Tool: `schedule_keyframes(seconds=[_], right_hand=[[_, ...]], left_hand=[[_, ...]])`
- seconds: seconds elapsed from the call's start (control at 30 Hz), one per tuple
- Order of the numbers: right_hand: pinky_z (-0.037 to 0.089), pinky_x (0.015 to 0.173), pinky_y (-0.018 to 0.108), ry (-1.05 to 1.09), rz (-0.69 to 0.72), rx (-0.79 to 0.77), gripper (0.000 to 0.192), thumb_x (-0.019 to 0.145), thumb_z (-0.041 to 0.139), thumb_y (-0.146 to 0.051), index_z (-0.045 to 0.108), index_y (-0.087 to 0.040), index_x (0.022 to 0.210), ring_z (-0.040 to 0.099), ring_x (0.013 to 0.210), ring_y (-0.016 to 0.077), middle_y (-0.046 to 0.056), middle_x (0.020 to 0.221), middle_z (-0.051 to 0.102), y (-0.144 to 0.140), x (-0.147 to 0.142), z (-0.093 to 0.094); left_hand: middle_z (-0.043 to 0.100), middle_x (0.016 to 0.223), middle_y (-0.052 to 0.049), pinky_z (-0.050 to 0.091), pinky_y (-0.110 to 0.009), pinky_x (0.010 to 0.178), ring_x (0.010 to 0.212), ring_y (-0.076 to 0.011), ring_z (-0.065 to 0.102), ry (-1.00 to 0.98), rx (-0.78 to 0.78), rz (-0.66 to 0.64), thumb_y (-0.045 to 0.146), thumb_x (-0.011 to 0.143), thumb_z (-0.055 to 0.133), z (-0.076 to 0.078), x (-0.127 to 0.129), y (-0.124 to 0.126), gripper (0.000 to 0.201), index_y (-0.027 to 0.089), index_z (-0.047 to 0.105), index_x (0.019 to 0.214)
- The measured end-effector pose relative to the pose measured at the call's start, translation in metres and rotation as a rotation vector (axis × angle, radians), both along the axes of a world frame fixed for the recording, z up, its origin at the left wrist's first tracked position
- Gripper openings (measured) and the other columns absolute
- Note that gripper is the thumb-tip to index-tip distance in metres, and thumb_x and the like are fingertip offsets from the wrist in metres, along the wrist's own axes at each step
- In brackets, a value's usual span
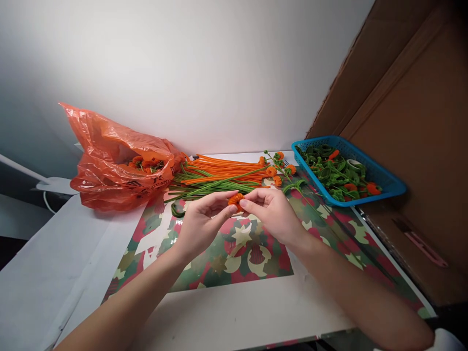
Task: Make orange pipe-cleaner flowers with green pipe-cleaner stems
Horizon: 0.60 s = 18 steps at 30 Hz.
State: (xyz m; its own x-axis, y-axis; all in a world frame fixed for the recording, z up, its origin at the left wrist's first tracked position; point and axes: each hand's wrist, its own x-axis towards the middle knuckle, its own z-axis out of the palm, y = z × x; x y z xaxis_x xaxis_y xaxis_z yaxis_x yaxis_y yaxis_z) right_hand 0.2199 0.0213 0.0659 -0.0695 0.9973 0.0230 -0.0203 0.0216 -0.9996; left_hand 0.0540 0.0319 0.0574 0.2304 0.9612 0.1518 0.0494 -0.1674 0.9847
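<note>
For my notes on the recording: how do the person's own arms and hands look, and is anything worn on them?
Both forearms are bare to the frame edge: no sleeves, gloves or watch visible. The left hand and right hand show no rings. Fingernails are short and look unpainted.

white table [66,273] with patterned paper [248,253], orange bag [117,161], pipe cleaners [219,178], blue basket [387,183]

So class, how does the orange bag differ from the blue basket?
The orange bag is soft, crumpled plastic lying at the left; the blue basket is a rigid mesh at the right. The bag holds mostly orange pieces, the basket mostly green ones. Both sit open on the table.
</note>
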Motion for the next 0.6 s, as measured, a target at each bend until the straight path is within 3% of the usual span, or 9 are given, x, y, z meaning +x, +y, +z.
schedule_keyframes(seconds=[0.17,0.27,0.37,0.5,0.6], right_hand=[[0.054,0.063,0.026,0.051,-0.002,-0.067,0.015,0.076,0.068,-0.03,0.069,-0.015,0.075,0.066,0.064,0.0139,0.002,0.069,0.07,0.004,-0.001,-0.003],[0.056,0.065,0.027,0.085,-0.066,-0.076,0.022,0.071,0.074,-0.032,0.068,-0.015,0.083,0.066,0.066,0.0135,0.002,0.075,0.069,0.007,-0.003,-0.005],[0.053,0.062,0.025,-0.008,-0.094,-0.021,0.028,0.067,0.079,-0.035,0.062,-0.016,0.079,0.062,0.066,0.013,0.0,0.072,0.064,0.006,-0.006,-0.01],[0.047,0.059,0.024,-0.134,0.043,0.069,0.022,0.085,0.06,-0.039,0.059,-0.018,0.079,0.058,0.066,0.0124,-0.001,0.072,0.062,0.004,-0.008,-0.015],[0.041,0.058,0.024,-0.242,0.041,0.176,0.022,0.091,0.051,-0.035,0.055,-0.018,0.077,0.052,0.062,0.0113,-0.002,0.068,0.057,0.004,-0.006,-0.016]], left_hand=[[0.076,0.093,-0.006,0.06,-0.028,0.075,0.082,-0.0192,0.072,0.027,0.024,-0.002,0.037,0.079,0.073,-0.006,-0.001,0.004,0.028,0.021,0.072,0.103],[0.074,0.095,-0.006,0.058,-0.025,0.074,0.084,-0.0179,0.07,0.039,0.063,0.081,0.036,0.081,0.072,-0.008,0.0,0.005,0.027,0.02,0.07,0.103],[0.072,0.093,-0.005,0.058,-0.024,0.074,0.085,-0.017,0.069,0.019,0.115,0.144,0.035,0.081,0.072,-0.011,0.002,0.003,0.023,0.019,0.067,0.098],[0.07,0.085,-0.003,0.058,-0.023,0.068,0.079,-0.0156,0.069,0.042,0.143,0.136,0.036,0.083,0.069,-0.012,0.004,0.001,0.02,0.018,0.063,0.091],[0.069,0.077,-0.002,0.056,-0.022,0.061,0.072,-0.015,0.069,0.11,0.152,0.103,0.038,0.084,0.066,-0.009,0.001,0.003,0.022,0.018,0.06,0.083]])
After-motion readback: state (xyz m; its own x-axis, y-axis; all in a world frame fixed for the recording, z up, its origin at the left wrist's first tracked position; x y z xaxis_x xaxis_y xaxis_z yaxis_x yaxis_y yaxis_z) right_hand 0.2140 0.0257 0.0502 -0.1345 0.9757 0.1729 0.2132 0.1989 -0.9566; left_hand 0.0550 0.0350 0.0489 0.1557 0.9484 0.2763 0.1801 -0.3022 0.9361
